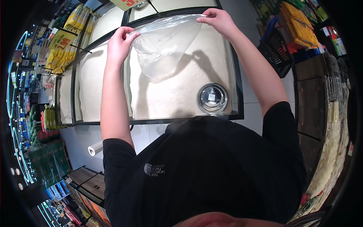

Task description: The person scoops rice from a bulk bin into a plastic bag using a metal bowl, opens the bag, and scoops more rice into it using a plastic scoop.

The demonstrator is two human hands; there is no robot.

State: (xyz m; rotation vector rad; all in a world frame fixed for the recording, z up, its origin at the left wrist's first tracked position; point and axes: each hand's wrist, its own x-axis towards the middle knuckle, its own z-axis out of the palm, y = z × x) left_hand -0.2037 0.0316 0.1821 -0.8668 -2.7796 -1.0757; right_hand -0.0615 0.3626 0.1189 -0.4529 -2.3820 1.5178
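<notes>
A clear plastic bag hangs spread between my two hands above a bin of pale, fine-grained goods. My left hand pinches the bag's upper left corner, and my right hand pinches its upper right edge. The bag looks empty and narrows toward the bottom. A round, shiny metal bowl with a small white label inside rests on the pale goods at the bin's near right corner, apart from both hands.
Black frames divide the bins. A price sign stands at the left, near yellow packages. On the right is a black basket. A white roll lies low at the left. Packed shelves line both sides.
</notes>
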